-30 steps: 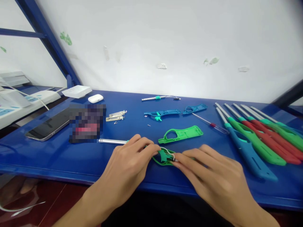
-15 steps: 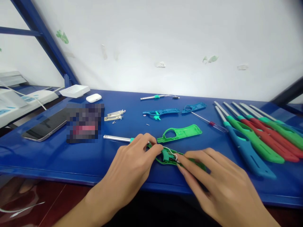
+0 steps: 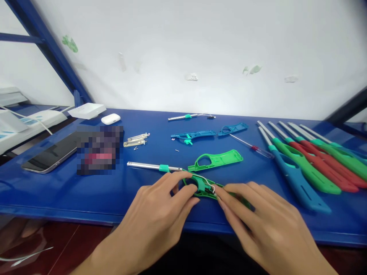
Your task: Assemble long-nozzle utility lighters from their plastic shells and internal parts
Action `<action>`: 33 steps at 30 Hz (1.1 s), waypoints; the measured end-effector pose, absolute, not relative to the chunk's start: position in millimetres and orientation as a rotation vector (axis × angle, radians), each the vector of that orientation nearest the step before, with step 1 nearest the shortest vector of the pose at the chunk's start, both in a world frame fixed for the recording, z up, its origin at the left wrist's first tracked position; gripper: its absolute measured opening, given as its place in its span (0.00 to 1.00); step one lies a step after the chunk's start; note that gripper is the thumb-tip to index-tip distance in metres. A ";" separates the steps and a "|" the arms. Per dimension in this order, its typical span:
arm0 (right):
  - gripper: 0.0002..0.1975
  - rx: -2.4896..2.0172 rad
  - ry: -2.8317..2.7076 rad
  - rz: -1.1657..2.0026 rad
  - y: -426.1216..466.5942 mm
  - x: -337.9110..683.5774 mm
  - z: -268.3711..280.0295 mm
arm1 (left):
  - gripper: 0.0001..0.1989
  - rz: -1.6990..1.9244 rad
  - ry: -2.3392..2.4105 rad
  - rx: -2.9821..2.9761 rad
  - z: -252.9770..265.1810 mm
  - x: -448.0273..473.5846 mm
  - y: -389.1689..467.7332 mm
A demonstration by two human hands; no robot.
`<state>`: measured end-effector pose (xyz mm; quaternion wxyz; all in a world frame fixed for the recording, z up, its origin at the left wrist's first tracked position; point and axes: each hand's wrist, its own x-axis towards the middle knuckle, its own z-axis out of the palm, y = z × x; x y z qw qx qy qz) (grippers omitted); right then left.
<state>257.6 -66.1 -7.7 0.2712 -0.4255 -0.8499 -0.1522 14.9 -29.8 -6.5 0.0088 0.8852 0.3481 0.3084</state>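
Both hands work on an opened green lighter half-shell (image 3: pixel 210 195) near the front of the blue table. My left hand (image 3: pixel 164 208) is closed on its left end, fingers at the teal trigger (image 3: pixel 201 185). My right hand (image 3: pixel 255 214) grips the right part, thumb and forefinger pinched at the end of a white wire (image 3: pixel 207 179). Left of the shell, a metal lighter tube (image 3: pixel 146 165) with a teal collar points left, joined to the wire. Just behind lies the matching green cover half (image 3: pixel 219 159), inner side up. My fingers hide much of the shell's inside.
Assembled long lighters (image 3: pixel 304 168) lie in a row at right, beside a screwdriver (image 3: pixel 255 148). Farther back are blue shell halves (image 3: pixel 197 134), another tube (image 3: pixel 183 117) and clear fuel tanks (image 3: pixel 136 140). A phone (image 3: pixel 53 152) and a white earbud case (image 3: pixel 111 119) lie left.
My left hand has shifted down and off the tube's inner end, so more of the tube and wire shows. My right hand keeps its pinch at the wire. The view has shifted slightly.
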 end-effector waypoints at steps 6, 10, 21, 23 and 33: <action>0.11 -1.167 -2.277 -0.364 -68.9 260.3 -10.1 | 0.10 0.958 1.173 2.736 -9.4 21.4 -37.6; 0.11 -1.174 -2.247 -0.287 -67.6 260.6 -11.1 | 0.10 0.941 1.177 2.738 -7.0 22.5 -37.9; 0.11 -1.211 -2.123 -0.195 -68.1 269.0 -5.8 | 0.14 0.918 1.128 2.856 -6.2 24.7 -52.1; 0.11 -1.167 -2.136 -0.172 -67.2 264.3 -2.2 | 0.13 1.007 1.109 2.821 -4.2 22.0 -51.1; 0.10 -1.054 -2.328 0.042 -49.1 247.6 4.2 | 0.12 0.992 1.083 2.755 -1.4 -1.1 -14.2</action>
